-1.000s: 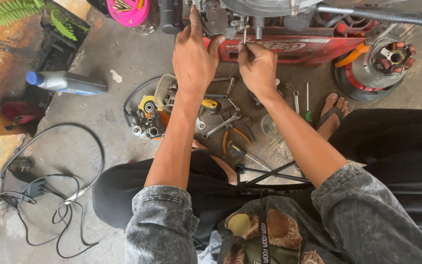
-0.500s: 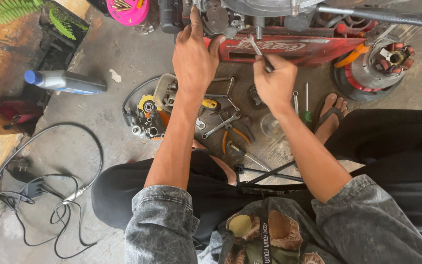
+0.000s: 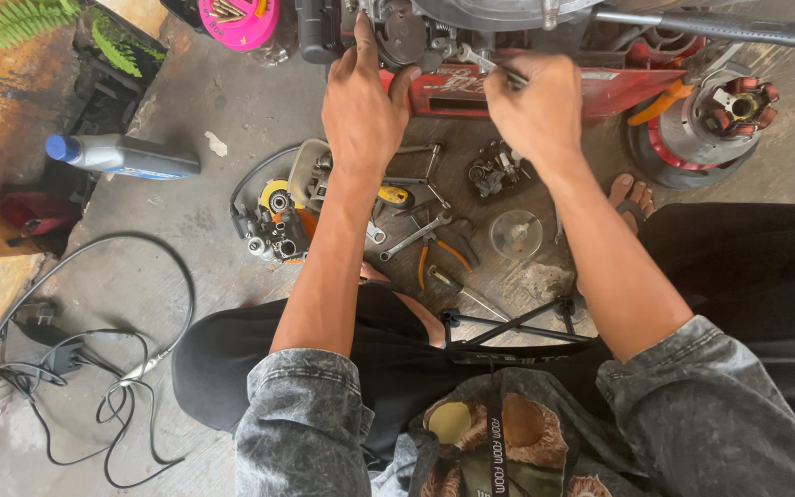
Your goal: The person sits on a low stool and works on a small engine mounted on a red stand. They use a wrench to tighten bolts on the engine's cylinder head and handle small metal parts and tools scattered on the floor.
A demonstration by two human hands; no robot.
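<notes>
Your left hand (image 3: 361,110) rests flat against the red engine housing (image 3: 600,87) at the far edge of the floor (image 3: 186,276), fingers spread and pressed on the grey metal carburettor block (image 3: 407,32) above it. Your right hand (image 3: 535,106) is closed around a thin metal tool (image 3: 485,63), fingers clamped on its shaft, its tip set against the same block.

The engine housing is glossy red with a pale marking along its face, and a black-gripped handlebar (image 3: 738,28) runs off above it to the right.

On the floor below your hands lie a loose spanner (image 3: 416,235), orange-handled pliers (image 3: 434,253), a small clear bowl (image 3: 515,232) and a dark mechanical part (image 3: 494,170). A round grey and red drum part (image 3: 710,129) stands at the right.

Toward the left edge a grey oil bottle with a blue cap (image 3: 126,155) lies on its side. A pink round lid holding screws (image 3: 236,17) sits at the far edge, and black cables (image 3: 94,368) coil at the near left corner.
</notes>
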